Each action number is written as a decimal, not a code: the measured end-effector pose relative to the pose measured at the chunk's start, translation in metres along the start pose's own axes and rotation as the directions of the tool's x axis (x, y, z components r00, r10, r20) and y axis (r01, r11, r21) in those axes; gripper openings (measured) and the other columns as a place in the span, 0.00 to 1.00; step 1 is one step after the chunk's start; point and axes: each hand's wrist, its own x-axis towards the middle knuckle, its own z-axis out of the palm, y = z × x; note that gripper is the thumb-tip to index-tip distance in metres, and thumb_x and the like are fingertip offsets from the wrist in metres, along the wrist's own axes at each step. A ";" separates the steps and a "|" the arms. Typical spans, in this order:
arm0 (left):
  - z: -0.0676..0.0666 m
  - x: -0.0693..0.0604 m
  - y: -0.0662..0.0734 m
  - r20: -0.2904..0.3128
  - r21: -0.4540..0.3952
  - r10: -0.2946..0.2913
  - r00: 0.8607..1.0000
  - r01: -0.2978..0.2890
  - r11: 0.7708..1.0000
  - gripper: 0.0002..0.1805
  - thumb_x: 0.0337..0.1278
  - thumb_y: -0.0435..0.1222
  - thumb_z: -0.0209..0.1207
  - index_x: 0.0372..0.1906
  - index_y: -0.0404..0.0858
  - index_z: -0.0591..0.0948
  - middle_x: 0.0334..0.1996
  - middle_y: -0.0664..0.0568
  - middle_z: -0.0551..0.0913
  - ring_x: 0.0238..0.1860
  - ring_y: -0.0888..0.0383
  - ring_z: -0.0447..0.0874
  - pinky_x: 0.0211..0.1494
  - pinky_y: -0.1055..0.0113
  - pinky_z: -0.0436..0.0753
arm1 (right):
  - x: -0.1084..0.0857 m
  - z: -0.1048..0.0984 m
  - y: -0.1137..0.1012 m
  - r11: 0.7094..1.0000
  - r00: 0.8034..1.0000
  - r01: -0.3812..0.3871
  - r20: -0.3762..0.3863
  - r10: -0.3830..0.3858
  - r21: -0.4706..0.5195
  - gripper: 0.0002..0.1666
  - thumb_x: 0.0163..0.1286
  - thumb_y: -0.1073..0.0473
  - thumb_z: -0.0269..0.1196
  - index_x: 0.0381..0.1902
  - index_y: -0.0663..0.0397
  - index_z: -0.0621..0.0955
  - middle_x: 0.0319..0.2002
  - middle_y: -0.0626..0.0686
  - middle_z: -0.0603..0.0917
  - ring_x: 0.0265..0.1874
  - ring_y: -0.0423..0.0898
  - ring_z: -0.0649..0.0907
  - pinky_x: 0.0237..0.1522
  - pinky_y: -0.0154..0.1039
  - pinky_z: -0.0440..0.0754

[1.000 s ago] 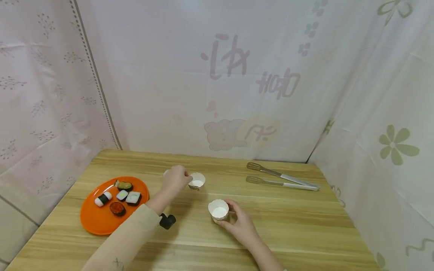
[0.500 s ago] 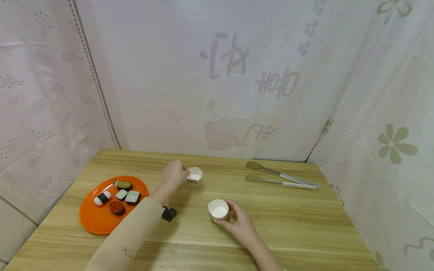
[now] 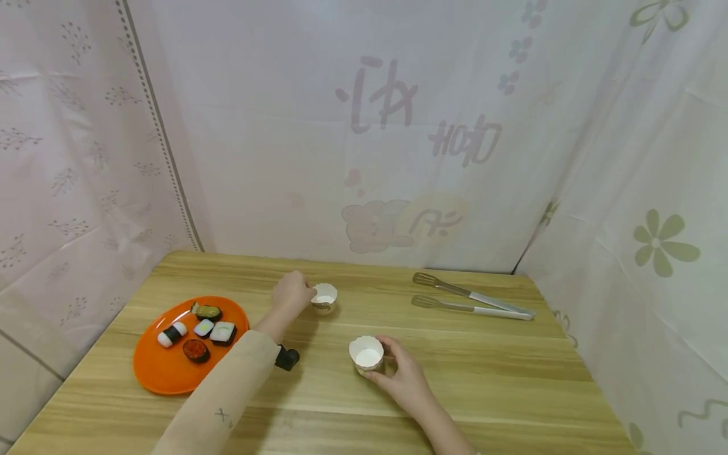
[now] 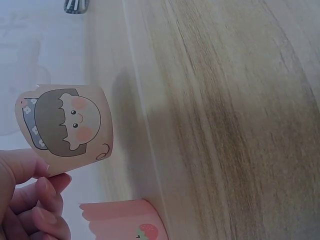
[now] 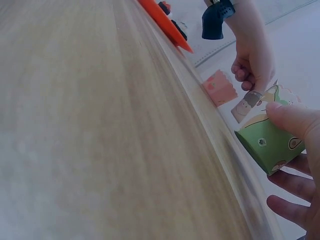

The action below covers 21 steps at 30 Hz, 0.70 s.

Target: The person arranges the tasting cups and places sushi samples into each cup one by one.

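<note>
My left hand pinches the rim of a paper baking cup printed with a cartoon face. In the head view this cup is upright at the back middle of the table; whether it touches the wood I cannot tell. Beside it, a pink baking cup with a strawberry print shows in the left wrist view; the left hand hides it from the head camera. Nearer the front, my right hand holds a green baking cup with an avocado print between thumb and fingers. Its white inside is visible from above.
An orange plate with several sushi pieces lies on the left of the table. Spread metal tongs lie at the back right. A black wrist camera is on the left arm. Patterned curtains close off the back and sides.
My left hand has shifted the face-printed baking cup slightly back and left, with little movement in the last half second. My right hand and the green baking cup have stayed in place.
</note>
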 end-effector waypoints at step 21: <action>0.010 0.002 -0.004 0.017 0.073 -0.048 0.999 0.047 0.996 0.27 0.56 0.38 0.60 0.07 0.45 0.62 0.08 0.58 0.56 0.12 0.62 0.53 0.14 0.72 0.55 | 0.000 0.001 0.000 1.000 1.000 -0.005 0.019 0.005 0.009 0.43 0.52 0.53 0.75 0.63 0.54 0.70 0.57 0.51 0.77 0.54 0.48 0.78 0.53 0.44 0.79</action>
